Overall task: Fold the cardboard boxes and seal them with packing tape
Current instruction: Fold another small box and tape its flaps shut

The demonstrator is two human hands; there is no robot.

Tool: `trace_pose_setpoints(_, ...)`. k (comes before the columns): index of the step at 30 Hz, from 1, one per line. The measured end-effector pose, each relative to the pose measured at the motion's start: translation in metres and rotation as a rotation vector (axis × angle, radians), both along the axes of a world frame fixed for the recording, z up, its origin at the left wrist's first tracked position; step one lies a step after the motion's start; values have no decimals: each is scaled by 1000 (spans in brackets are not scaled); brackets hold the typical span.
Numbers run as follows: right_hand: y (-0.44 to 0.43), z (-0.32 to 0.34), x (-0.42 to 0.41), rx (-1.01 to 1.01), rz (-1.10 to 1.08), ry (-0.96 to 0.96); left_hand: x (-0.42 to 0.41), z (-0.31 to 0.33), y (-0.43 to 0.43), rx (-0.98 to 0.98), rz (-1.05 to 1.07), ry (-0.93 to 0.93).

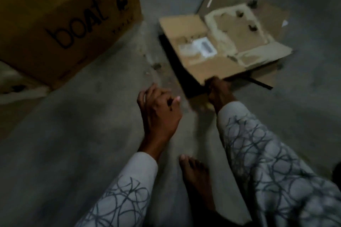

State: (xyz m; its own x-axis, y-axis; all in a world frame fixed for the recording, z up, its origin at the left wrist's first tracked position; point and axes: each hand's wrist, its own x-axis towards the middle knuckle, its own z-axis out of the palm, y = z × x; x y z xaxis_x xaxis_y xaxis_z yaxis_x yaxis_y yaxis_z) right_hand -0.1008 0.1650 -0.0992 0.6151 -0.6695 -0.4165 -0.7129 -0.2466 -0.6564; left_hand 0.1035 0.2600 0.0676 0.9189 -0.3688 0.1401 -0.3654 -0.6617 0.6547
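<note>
A flattened cardboard box (191, 31) lies on the grey floor at the upper right, with torn paper patches and a white barcode label (207, 47) on its top face. My right hand (218, 92) grips its near edge, which is lifted slightly off the floor. My left hand (158, 112) hovers to the left of that edge, fingers loosely curled and apart, holding nothing. No tape is in view.
A large assembled brown box (70, 14) printed "boAt" stands at the upper left. A pale piece of cardboard (11, 86) lies under its near corner. My bare foot (195, 177) rests on the concrete floor (73, 143) between my patterned sleeves.
</note>
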Motion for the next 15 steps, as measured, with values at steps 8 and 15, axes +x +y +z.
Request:
trace_pose_setpoints(8, 44, 219, 33, 311, -311, -109, -76, 167, 116, 149, -145, 238)
trace_pose_setpoints(15, 144, 358, -79, 263, -268, 144, -223, 226, 213, 252, -68, 394)
